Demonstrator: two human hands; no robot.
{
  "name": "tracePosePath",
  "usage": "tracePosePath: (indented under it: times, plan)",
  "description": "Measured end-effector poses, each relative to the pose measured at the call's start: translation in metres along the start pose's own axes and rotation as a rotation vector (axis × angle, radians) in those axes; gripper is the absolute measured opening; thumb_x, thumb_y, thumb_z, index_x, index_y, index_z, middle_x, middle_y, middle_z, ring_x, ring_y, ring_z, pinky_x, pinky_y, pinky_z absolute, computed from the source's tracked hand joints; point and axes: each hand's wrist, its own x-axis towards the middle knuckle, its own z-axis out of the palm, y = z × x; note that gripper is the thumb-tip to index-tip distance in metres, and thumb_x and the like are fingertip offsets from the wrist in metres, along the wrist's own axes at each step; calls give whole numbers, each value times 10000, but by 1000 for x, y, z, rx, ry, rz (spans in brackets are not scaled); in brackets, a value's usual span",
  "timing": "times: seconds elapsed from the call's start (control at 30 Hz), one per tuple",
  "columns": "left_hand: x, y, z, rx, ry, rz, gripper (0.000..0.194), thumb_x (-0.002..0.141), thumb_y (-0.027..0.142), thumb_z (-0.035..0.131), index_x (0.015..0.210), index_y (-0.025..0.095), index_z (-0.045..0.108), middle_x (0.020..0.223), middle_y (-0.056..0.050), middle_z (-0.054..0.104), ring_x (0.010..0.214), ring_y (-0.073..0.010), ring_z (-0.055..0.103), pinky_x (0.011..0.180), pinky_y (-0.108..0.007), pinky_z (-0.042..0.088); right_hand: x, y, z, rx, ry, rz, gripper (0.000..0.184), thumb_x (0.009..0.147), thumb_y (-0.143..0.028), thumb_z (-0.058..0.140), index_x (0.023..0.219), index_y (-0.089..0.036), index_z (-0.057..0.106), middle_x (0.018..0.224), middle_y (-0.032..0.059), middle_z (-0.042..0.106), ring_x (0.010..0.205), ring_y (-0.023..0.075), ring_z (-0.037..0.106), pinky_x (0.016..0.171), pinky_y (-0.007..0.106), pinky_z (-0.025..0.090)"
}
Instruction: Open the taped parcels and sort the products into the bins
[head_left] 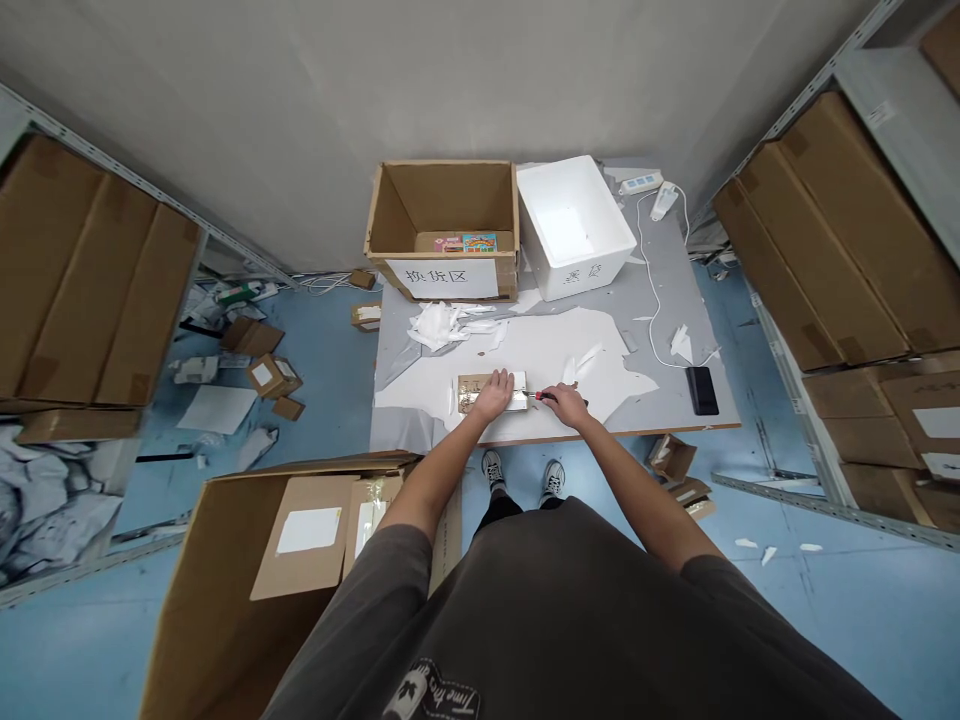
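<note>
A small flat cardboard box point(470, 387) with shiny tape and a white label lies near the front edge of the table. My left hand point(493, 393) rests over its middle, fingers stretched out and pressing on it. In my right hand point(568, 402) is a slim red-and-black cutter point(541, 396), its tip pointing left at the box's right end. Whether the tip touches the box or just meets its edge is too small to tell. Torn white paper point(582, 364) lies just behind my right hand, on a large white sheet point(525, 342) under the box.
Behind stand an open carton point(441, 281) holding colourful packs and a white foam bin point(589, 262). A black phone point(702, 390), a cable and a power strip point(640, 184) lie right. A large open carton point(195, 600) stands front left; shelves with boxes flank both sides.
</note>
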Motion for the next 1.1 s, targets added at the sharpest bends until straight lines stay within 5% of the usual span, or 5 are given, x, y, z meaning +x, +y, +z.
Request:
tracePosePath:
  times: [0.43,1.1]
  plan:
    - [-4,-11,40,-61,83,-22,684,972,183,503,1650,136,427,1740,-242,375,1666,-363,269,1316,-601,301,1,3,-1,-230,70,-139,407,1131,-407,476,1438,-262,699,1256,156,627,1157,320,519,987,408,369]
    - [-3,-7,38,-151,94,-50,612,1044,268,491,1642,149,438,1740,-210,391,1676,-348,244,1332,-622,275,11,16,1,-207,96,-173,481,1136,-443,389,1454,-234,684,1256,169,590,1170,342,460,991,419,328]
